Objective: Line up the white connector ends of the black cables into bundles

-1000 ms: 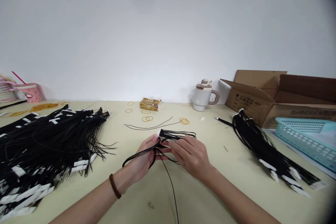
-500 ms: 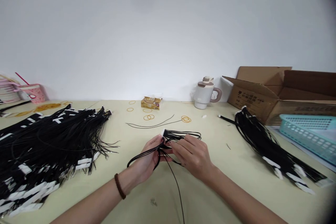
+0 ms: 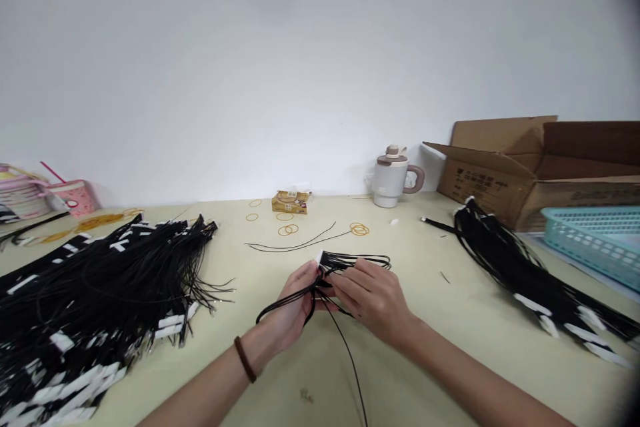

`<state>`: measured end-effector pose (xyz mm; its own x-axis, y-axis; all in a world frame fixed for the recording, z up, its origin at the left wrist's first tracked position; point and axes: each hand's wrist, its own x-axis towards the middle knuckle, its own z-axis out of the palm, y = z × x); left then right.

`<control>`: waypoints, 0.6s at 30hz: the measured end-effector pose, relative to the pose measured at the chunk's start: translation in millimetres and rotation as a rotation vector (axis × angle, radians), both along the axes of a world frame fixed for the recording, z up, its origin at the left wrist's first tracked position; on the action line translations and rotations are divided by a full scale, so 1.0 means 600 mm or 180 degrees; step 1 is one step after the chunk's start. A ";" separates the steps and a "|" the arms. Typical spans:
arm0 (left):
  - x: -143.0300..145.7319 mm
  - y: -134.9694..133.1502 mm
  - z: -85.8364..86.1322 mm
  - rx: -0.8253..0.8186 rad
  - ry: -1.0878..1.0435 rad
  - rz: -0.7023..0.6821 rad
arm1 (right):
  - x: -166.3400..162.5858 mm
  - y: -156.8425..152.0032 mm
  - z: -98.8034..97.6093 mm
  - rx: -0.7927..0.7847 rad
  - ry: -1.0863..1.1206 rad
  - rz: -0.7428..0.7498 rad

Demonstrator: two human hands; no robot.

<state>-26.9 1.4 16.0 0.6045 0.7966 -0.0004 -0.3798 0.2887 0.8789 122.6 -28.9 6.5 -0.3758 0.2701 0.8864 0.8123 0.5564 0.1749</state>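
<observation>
My left hand and my right hand meet at the middle of the table, both closed on a small bundle of thin black cords with a white tag at its end. The bundle's looped ends stick out to the right of my fingers, and one loose cord trails toward me. A brown band sits on my left wrist.
A big heap of black tagged cords covers the left of the pale table; another pile lies right. Rubber bands, a small box, a white mug, a cardboard box and a teal basket stand behind.
The view has shifted, so everything sits slightly right and lower in the picture. My hands stay closed on the bundle with little movement between them.
</observation>
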 end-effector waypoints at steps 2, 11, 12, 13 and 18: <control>0.001 0.004 -0.003 0.0028 0.0055 -0.0065 | 0.001 0.002 0.000 -0.0003 0.0005 -0.0050; -0.010 0.006 -0.007 0.0037 0.0048 -0.0203 | 0.002 -0.002 0.007 -0.0008 0.0033 -0.0072; -0.010 0.005 -0.006 0.0020 0.0052 -0.0208 | 0.003 -0.002 0.007 -0.0008 0.0025 -0.0076; -0.010 0.005 -0.006 0.0014 0.0065 -0.0210 | 0.003 -0.002 0.006 -0.0010 0.0026 -0.0079; -0.007 0.005 -0.004 0.0025 0.0080 -0.0266 | 0.006 -0.003 0.006 -0.0010 0.0063 -0.0093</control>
